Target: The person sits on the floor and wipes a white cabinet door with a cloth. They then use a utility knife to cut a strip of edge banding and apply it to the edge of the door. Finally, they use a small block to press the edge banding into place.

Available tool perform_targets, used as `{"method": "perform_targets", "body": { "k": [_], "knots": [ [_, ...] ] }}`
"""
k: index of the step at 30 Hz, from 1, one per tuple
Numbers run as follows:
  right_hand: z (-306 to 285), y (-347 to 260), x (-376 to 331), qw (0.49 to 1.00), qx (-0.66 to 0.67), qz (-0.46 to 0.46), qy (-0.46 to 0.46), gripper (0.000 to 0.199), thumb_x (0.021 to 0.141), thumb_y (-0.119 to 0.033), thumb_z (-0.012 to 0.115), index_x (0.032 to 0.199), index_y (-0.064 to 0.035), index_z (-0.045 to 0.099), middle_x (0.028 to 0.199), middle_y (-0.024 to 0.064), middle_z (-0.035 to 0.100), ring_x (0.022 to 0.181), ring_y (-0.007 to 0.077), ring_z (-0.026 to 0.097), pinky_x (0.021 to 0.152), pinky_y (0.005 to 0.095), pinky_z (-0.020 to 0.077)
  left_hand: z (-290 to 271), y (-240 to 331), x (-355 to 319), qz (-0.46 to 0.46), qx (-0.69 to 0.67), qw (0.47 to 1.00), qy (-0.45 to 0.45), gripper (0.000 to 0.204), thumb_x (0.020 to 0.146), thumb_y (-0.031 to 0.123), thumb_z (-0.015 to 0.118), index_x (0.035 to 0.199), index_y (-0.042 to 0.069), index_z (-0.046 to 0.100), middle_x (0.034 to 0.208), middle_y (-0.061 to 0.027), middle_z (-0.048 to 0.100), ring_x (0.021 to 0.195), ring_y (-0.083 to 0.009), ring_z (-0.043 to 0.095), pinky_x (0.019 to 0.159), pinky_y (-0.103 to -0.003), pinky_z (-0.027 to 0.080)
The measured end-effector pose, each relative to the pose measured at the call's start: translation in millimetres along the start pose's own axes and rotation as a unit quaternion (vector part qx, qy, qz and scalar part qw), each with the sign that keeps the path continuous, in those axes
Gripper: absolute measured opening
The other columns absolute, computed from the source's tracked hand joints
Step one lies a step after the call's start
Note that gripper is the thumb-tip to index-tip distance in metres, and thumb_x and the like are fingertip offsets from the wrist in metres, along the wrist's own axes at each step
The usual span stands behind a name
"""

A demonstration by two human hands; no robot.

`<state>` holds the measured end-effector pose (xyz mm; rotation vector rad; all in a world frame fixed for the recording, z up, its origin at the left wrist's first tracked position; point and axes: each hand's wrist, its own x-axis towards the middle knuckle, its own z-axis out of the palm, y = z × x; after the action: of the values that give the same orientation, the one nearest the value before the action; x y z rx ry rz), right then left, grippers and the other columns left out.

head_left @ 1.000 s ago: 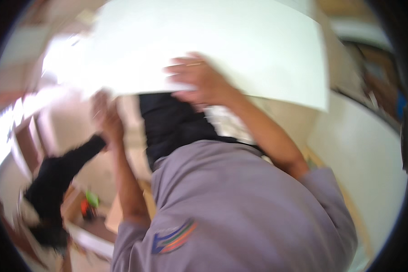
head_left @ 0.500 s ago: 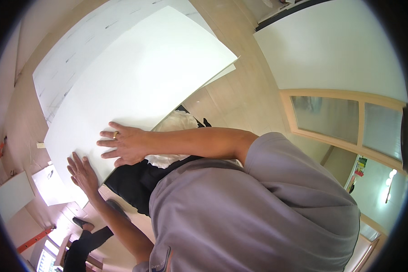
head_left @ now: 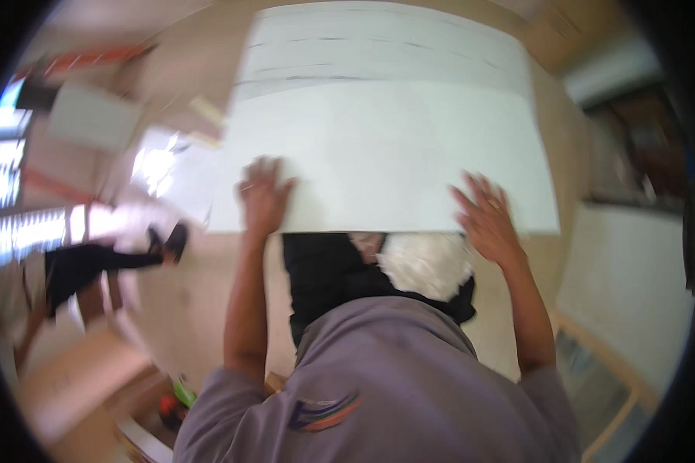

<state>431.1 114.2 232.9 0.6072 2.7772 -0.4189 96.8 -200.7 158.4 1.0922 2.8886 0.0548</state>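
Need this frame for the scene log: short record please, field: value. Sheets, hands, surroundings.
top sheet: large plain white flat sheet, material unclear
beneath, far side: white flat sheet with grey streaks
left hand: open, at near edge, left part
right hand: open, at near edge, right part
by lap: crumpled white bundle
left background: person in dark trousers

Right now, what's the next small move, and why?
I'd probably steady the white sheet with both hands and check its far edge against the marked sheet below. The left hand and right hand are spread apart, fingers over its near edge, and a strip of the marked sheet shows beyond the far one.
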Motion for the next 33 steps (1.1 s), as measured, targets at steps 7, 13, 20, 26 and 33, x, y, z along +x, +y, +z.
{"method": "perform_targets", "body": {
  "k": [7,13,20,26,33],
  "knots": [
    [6.3,2.7,-0.7,0.999,-0.017,-0.026,-0.027,0.060,0.102,-0.036,0.049,0.157,-0.0151,0.036,0.167,0.0119,0.020,0.154,0.0359,0.015,0.123,0.0569,0.0080,-13.4,-9.4,-5.0,-0.045,-0.026,0.994,-0.094,0.069,0.102,0.062,0.033,0.158,0.022,0.034,0.166,-0.0133,0.022,0.152,-0.0429,0.018,0.115,-0.073,0.014],
    [0.1,-4.2,-6.9,0.994,-0.063,-0.079,-0.034,0.087,0.089,-0.060,0.059,0.156,-0.0104,0.035,0.167,0.0191,0.017,0.153,0.0422,0.014,0.120,0.0634,0.0098,-20.6,-89.8,-36.8,-0.113,-0.016,0.987,-0.110,0.076,0.097,0.073,0.030,0.158,0.028,0.032,0.168,-0.0118,0.018,0.151,-0.0468,0.015,0.117,-0.071,0.008],
    [12.4,5.3,-4.2,0.995,-0.065,-0.063,-0.027,0.090,0.088,-0.063,0.059,0.156,-0.0102,0.035,0.167,0.0186,0.016,0.154,0.0401,0.012,0.120,0.0626,0.0091,-32.9,-126.9,-9.0,-0.239,-0.155,0.949,-0.136,0.103,0.088,0.077,0.051,0.159,0.009,0.023,0.156,-0.0249,0.036,0.137,-0.0445,0.044,0.114,-0.059,0.032],
    [-4.1,16.0,-0.7,0.997,0.054,-0.042,-0.045,0.074,0.095,-0.056,0.054,0.151,-0.0086,0.044,0.165,0.0192,0.023,0.153,0.0382,0.018,0.121,0.0587,0.0133,-30.0,-142.0,13.3,-0.302,-0.429,0.820,-0.229,0.106,0.083,0.073,0.065,0.147,-0.008,0.041,0.135,-0.0252,0.055,0.116,-0.0323,0.063,0.073,-0.039,0.061],
    [-0.2,21.8,69.5,0.995,0.017,0.052,-0.085,0.066,0.102,-0.049,0.046,0.153,-0.0069,0.039,0.164,0.0199,0.023,0.153,0.0393,0.017,0.121,0.0590,0.0153,-27.5,-145.6,12.8,-0.254,-0.498,0.786,-0.262,0.092,0.083,0.065,0.071,0.132,-0.011,0.054,0.118,-0.0187,0.061,0.100,-0.0246,0.065,0.069,-0.037,0.059]
  ]
}}
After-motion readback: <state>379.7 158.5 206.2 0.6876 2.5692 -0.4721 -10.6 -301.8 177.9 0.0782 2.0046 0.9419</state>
